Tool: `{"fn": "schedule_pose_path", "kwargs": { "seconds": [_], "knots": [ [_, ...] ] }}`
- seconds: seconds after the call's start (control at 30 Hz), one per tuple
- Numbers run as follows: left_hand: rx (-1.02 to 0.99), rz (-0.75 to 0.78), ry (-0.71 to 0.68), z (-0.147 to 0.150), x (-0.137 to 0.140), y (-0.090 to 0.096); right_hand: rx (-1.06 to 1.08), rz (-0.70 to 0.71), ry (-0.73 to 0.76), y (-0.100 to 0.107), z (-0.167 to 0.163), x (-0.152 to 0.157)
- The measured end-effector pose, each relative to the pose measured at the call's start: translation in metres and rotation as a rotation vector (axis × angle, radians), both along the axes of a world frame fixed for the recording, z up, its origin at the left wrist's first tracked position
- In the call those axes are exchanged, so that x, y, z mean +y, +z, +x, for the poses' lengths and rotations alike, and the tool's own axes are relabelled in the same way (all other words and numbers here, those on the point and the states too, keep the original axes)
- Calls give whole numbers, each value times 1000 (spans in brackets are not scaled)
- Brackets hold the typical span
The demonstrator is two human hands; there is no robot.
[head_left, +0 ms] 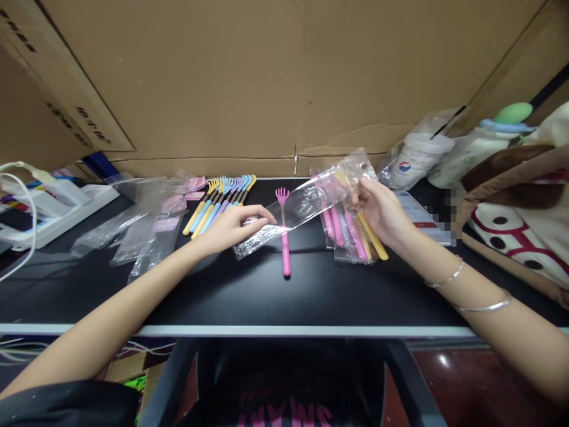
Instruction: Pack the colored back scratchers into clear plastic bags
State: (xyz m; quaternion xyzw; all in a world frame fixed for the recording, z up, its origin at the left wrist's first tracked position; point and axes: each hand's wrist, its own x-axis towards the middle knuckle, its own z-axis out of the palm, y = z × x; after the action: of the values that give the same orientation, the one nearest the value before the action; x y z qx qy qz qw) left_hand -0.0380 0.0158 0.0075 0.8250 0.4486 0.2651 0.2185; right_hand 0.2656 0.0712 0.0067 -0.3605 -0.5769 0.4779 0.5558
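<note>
Holding a clear plastic sleeve (299, 207) stretched between both hands above the black bench (249, 296). Right hand (382, 210) pinching the sleeve's upper end, fingers (362, 196) closed on the film near its top corner. Left hand (231, 225) lying low over the bench, fingers (260, 218) extended and nearly flat, pressing on the sleeve's lower end rather than curling around it. Slanting from lower left to upper right, with the raised end lifted off the bench.

Lying just beneath the sleeve: a single pink back scratcher (284, 237), claw end pointing away, handle toward the near edge, partly covered by the film and resting on the bench between the two hands.

Sitting under and just beyond the right hand: a pile of bagged scratchers (351, 234) in pink and yellow. Fanning out beyond the left hand: a row of loose scratchers (222, 198) in yellow, blue and purple. Spreading further left: a heap of empty sleeves (142, 225). Standing behind everything: a cardboard wall (284, 77).
</note>
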Motion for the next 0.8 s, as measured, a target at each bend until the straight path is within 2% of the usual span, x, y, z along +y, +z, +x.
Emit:
{"fn": "schedule_pose_path", "kwargs": {
  "seconds": [0.17,0.3,0.4,0.57,0.67,0.8],
  "knots": [
    [-284,-200,38,2,3,-4,7,-31,4,1,-2,-4],
    [-419,-329,123,7,2,-4,-21,-17,-11,5,-3,-10],
    [-484,-363,145,9,1,-4,-35,-41,47,7,-5,-14],
    [-556,-405,80,13,-2,-4,-74,-94,124,6,-13,-23],
    [-585,-436,89,15,-5,-6,-96,-114,163,5,-16,-26],
    [-638,-437,90,15,-4,-6,-104,-120,169,5,-16,-28]
  ]
}}
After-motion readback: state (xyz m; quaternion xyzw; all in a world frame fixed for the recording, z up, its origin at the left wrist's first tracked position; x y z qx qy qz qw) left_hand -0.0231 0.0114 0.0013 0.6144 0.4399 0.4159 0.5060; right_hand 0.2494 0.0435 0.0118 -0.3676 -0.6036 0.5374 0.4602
